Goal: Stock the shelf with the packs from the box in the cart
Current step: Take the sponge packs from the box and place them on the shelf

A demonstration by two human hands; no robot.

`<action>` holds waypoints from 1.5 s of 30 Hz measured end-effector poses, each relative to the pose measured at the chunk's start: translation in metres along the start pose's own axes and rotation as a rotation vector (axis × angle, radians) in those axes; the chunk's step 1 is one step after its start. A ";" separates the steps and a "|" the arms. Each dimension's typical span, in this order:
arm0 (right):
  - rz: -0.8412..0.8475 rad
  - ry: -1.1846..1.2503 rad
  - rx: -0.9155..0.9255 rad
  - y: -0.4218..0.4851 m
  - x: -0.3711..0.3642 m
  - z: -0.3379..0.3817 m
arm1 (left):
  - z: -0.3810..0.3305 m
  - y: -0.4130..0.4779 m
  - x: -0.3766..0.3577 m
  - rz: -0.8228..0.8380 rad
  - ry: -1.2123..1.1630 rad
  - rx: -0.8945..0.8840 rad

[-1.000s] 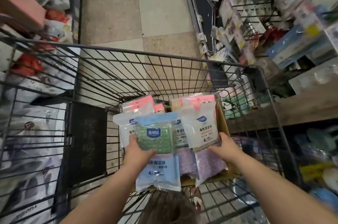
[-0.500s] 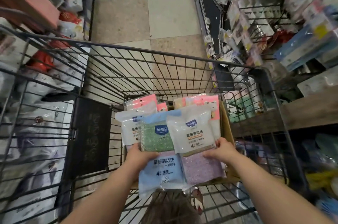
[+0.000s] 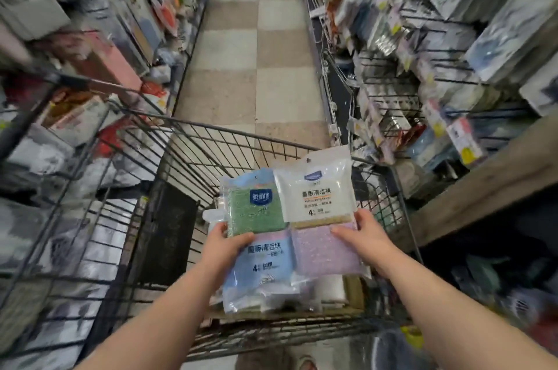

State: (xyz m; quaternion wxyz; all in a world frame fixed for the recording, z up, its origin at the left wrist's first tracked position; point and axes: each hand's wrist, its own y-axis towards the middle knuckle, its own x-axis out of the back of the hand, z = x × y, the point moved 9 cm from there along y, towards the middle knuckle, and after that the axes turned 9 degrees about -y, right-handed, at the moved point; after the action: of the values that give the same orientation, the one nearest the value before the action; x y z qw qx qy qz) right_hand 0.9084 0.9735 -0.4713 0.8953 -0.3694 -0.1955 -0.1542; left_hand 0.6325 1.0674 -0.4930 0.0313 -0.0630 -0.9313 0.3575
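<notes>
Site: narrow shop aisle, checkered tile floor (image 3: 256, 82), stocked racks (image 3: 392, 82) on both sides (blurred). A bare wooden shelf (image 3: 483, 188) sits low on the right. A wire cart (image 3: 241, 135) fills the centre.

Hands: both are occupied.
- Left hand (image 3: 223, 245) grips the blue pack (image 3: 265, 264) at its left edge, thumb across the front and fingers behind.
- Right hand (image 3: 365, 236) grips the white-and-lilac pack (image 3: 320, 203) at its right edge in the same way.

The two packs are side by side, edges touching, held above the cart's near end.

A pale corner shows behind the blue pack. Each hand may hold more than one pack, but I cannot tell from this view.

Handling (judgement):
- The packs are scouring sponges in thin glossy film, so they should be light and squashy, not fragile.
- The film is probably slippery, and a stack could fan out or slide.
- Best hold is a pinch across the sponge body at mid-height, as now. The empty header flap would buckle.
- The top of the white pack looks to have a hang hole, which may matter if the shelf spot uses pegs.

Containers:
- The cardboard box (image 3: 351, 291) stands in the cart's near right corner. Only its right wall and near edge are visible below the held packs.
- More pale packs in the box (image 3: 302, 294) show under them, so the box is not emptied. The count is hidden.
- A dark panel leans inside the cart to the left of the box.
</notes>
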 end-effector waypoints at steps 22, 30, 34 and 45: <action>-0.608 0.128 0.210 -0.336 0.105 0.026 | -0.108 -0.251 -0.026 0.487 0.091 -0.469; -0.786 0.150 0.167 -0.483 0.119 -0.028 | -0.079 -0.358 -0.050 0.624 0.137 -0.523; -0.882 0.179 0.130 -0.545 0.145 -0.071 | -0.060 -0.416 -0.094 0.738 0.185 -0.558; -1.103 0.317 0.021 -0.714 0.254 -0.261 | 0.064 -0.606 -0.277 1.006 0.207 -0.584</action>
State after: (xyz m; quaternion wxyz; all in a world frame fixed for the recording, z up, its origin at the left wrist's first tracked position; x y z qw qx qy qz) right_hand 0.8927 0.2669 -0.0942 0.7043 -0.1761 -0.2244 -0.6501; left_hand 0.8421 0.5404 -0.1385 -0.0699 -0.5376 -0.8389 0.0490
